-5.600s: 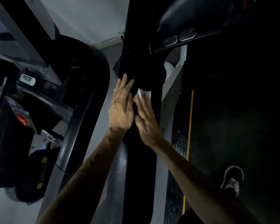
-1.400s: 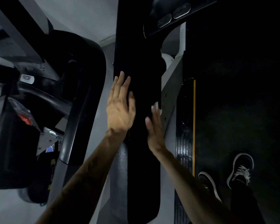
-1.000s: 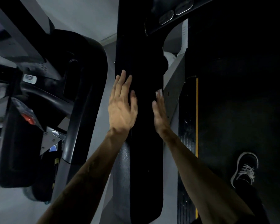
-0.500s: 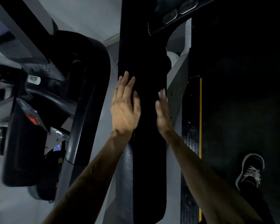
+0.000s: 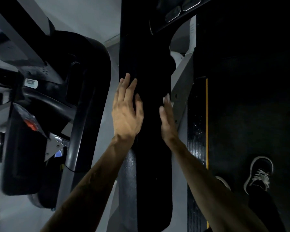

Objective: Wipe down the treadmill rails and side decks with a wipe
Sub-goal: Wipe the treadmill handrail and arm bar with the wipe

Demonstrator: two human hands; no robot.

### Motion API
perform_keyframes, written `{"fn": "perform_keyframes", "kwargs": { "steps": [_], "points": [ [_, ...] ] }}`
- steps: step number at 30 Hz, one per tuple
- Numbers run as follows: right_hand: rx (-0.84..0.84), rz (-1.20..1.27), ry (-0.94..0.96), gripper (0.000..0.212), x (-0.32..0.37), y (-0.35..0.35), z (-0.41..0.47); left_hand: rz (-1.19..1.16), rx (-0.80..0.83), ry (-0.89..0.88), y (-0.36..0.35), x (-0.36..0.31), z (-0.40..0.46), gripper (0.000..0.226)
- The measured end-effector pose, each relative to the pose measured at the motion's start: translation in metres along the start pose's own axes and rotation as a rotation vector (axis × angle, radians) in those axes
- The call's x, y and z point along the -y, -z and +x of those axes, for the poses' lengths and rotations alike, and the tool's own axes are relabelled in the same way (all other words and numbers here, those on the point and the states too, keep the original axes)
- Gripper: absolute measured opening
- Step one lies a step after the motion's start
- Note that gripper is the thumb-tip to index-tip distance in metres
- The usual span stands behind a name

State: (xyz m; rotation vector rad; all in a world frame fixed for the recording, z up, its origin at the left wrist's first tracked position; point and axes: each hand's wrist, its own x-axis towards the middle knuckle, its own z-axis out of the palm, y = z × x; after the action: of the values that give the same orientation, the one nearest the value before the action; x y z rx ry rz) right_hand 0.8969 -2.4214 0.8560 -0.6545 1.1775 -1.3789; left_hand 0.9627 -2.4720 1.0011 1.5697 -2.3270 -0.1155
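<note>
Along the middle of the view runs a wide black padded treadmill rail (image 5: pixel 146 131), top to bottom, matte and dark. Left hand (image 5: pixel 126 113) lies flat on the rail's left edge, fingers (image 5: pixel 124 87) straight and close together, thumb spread onto the black face; it holds nothing. Right hand (image 5: pixel 167 121) stands edge-on against the rail's right side, fingers straight and pointing up the rail. A small pale sliver at its fingertips may be the white wipe (image 5: pixel 167 97), though it is too blurred to tell from a fingernail; whether anything is held under the palm cannot be told. Both forearms bare.

Right of the rail: grey metal upright (image 5: pixel 181 91), then a black ribbed side deck (image 5: pixel 197 148) with a yellow stripe (image 5: pixel 206 124) along its inner border, then the black treadmill belt (image 5: pixel 251 101). A dark sneaker with white laces (image 5: pixel 259 173) rests on the belt at lower right; a second shoe toe (image 5: pixel 223 181) shows beside the right forearm.

Left of the rail: a neighbouring black-and-grey exercise machine (image 5: pixel 60 101) on pale grey floor (image 5: pixel 105 134)
</note>
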Motion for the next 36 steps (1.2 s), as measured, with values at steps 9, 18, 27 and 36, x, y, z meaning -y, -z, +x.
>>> {"fn": "perform_keyframes", "kwargs": {
  "steps": [9, 18, 27, 36],
  "points": [
    [0.019, 0.211, -0.258, 0.059, -0.023, 0.015, 0.038, -0.008, -0.003, -0.009, 0.001, 0.001, 0.002, 0.044],
    [0.022, -0.01, -0.04, 0.081, -0.001, -0.002, -0.017, 0.034, -0.02, -0.024, 0.001, -0.001, 0.002, 0.042],
    [0.06, 0.115, -0.205, 0.048, -0.033, 0.01, -0.053, -0.031, -0.041, 0.019, 0.003, -0.006, 0.001, 0.042],
    [0.057, 0.018, -0.026, 0.072, -0.016, 0.0, -0.047, -0.04, 0.01, 0.006, 0.011, -0.004, -0.018, 0.043]
  ]
}}
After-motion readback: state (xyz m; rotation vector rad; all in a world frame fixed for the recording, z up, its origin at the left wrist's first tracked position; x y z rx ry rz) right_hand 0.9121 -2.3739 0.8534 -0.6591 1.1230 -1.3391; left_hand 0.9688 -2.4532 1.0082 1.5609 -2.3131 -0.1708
